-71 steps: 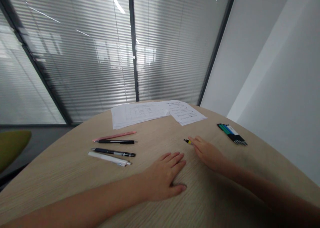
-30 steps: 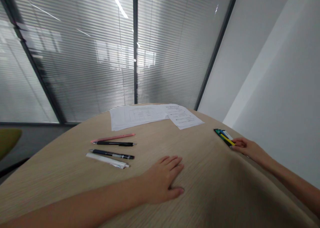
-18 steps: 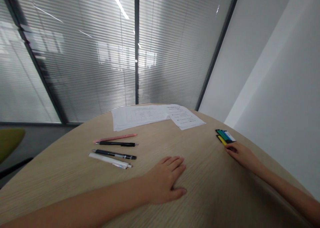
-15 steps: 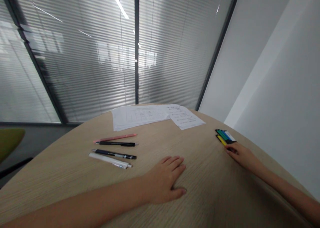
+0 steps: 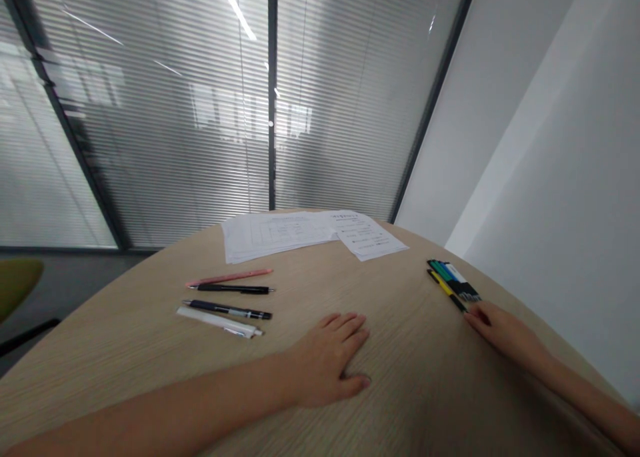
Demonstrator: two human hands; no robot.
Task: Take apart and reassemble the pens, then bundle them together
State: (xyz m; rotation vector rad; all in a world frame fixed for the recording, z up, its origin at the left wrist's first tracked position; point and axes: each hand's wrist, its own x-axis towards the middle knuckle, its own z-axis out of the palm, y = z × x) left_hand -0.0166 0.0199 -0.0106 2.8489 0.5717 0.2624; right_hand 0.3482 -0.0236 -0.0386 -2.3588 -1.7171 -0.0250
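Note:
My left hand [image 5: 327, 357] lies flat and open on the round wooden table [image 5: 425, 397], palm down, holding nothing. My right hand [image 5: 500, 330] rests near the table's right edge with its fingers lying low and nothing in them. Its fingertips sit just short of the near ends of a small row of pens [image 5: 455, 280] with green, blue and white barrels. A yellow-and-black pen [image 5: 443, 287] lies on the left side of that row, apart from my fingers.
Left of my left hand lie a pink pen [image 5: 230, 277], a black pen [image 5: 235, 288], a dark pen [image 5: 227, 308] and a white pen [image 5: 217, 321]. Printed sheets [image 5: 280, 233] lie at the far edge. Glass walls with blinds stand behind; a green chair [image 5: 15, 283] is at the left.
My right hand carried the yellow-and-black pen from the table's middle to the row of pens at the right, let it go there and drew back a little. My left hand stayed put.

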